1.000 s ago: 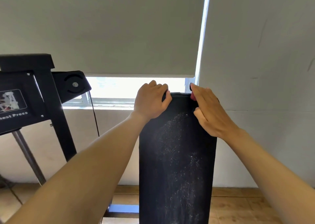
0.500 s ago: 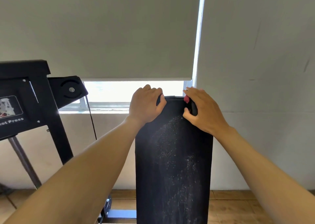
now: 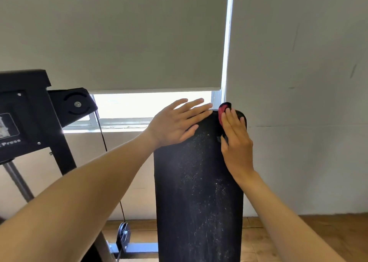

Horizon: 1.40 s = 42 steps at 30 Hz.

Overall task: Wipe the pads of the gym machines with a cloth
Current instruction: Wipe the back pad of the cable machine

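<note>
A tall black back pad (image 3: 199, 192) stands upright in the middle, its surface speckled with pale dust. My left hand (image 3: 177, 122) lies with straight fingers on the pad's top left corner. My right hand (image 3: 236, 142) presses flat on the top right corner, over a red and black cloth (image 3: 223, 110) whose edge sticks out above my fingertips. Most of the cloth is hidden under that hand.
A black chest press machine frame (image 3: 37, 114) with a pulley and a thin cable (image 3: 103, 140) stands at the left. Behind the pad are a window (image 3: 151, 104) under a grey roller blind and a white wall (image 3: 298, 102). Wooden floor shows at the bottom right.
My left hand has uncurled from gripping the pad's top edge and now lies flat. My right hand has straightened over the cloth, and more of the red cloth shows.
</note>
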{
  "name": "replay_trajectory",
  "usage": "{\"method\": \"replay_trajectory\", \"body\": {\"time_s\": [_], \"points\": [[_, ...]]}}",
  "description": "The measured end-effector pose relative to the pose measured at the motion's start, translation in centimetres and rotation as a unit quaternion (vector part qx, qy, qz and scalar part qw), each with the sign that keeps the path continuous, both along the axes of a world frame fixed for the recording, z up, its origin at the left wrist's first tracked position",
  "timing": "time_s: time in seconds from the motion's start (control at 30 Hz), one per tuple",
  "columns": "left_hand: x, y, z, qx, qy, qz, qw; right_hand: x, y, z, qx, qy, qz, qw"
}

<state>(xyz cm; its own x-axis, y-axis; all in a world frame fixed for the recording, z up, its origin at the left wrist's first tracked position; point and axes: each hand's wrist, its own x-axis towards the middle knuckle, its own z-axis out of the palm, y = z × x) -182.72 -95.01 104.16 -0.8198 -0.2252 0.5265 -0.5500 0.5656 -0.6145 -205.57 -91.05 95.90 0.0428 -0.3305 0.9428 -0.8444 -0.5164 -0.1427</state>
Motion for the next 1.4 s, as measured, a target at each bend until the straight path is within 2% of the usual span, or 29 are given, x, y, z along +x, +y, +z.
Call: {"method": "replay_trajectory", "body": {"time_s": [0.13, 0.3, 0.4, 0.57, 0.63, 0.77, 0.83, 0.97, 1.07, 1.17, 1.23, 1.33, 1.4], "points": [[0.2, 0.1, 0.1, 0.019, -0.032, 0.007, 0.999, -0.3, 1.0, -2.0, 0.015, 0.011, -0.009, 1.0], [0.2, -0.4, -0.2, -0.006, -0.076, -0.016, 0.997, -0.7, 1.4, 0.3, -0.024, -0.004, -0.05, 0.998], [0.1, -0.8, -0.4, 0.011, -0.066, -0.029, 0.997, -0.3, 0.7, -0.6, 0.023, 0.049, -0.093, 0.994], [-0.1, -0.8, -0.3, 0.026, -0.043, -0.059, 0.997, -0.6, 2.2, -5.1, 0.05, 0.065, -0.108, 0.991], [-0.1, -0.8, -0.4, 0.023, -0.04, -0.054, 0.997, -0.2, 3.3, -5.7, 0.056, 0.046, -0.1, 0.992], [-0.1, -0.9, -0.6, 0.03, -0.037, -0.053, 0.997, 0.9, 3.4, -2.0, 0.0, -0.038, -0.091, 0.995], [-0.1, -0.9, -0.5, 0.026, -0.035, -0.056, 0.998, 0.8, 2.3, -0.9, 0.0, -0.046, -0.113, 0.993], [-0.2, -0.8, -0.6, 0.007, -0.03, -0.063, 0.998, 0.0, 1.9, -4.7, 0.054, 0.0, -0.123, 0.991], [-0.1, -0.7, -0.4, 0.002, -0.024, -0.064, 0.998, -0.2, 3.6, -7.3, 0.081, -0.013, -0.104, 0.991], [-0.2, -0.6, -0.6, 0.008, -0.018, -0.06, 0.998, 0.4, 4.4, -4.7, 0.095, -0.082, -0.076, 0.989], [-0.2, -0.6, -0.6, 0.01, -0.014, -0.056, 0.998, 0.5, 3.9, -1.3, 0.07, -0.11, -0.072, 0.989], [-0.1, -0.5, -0.4, 0.0, -0.011, -0.056, 0.998, 0.2, 2.1, 1.0, 0.083, -0.082, -0.098, 0.988], [-0.2, -0.5, -0.5, -0.003, -0.008, -0.056, 0.998, 0.6, 2.0, -1.3, 0.108, -0.067, -0.105, 0.986]]}}
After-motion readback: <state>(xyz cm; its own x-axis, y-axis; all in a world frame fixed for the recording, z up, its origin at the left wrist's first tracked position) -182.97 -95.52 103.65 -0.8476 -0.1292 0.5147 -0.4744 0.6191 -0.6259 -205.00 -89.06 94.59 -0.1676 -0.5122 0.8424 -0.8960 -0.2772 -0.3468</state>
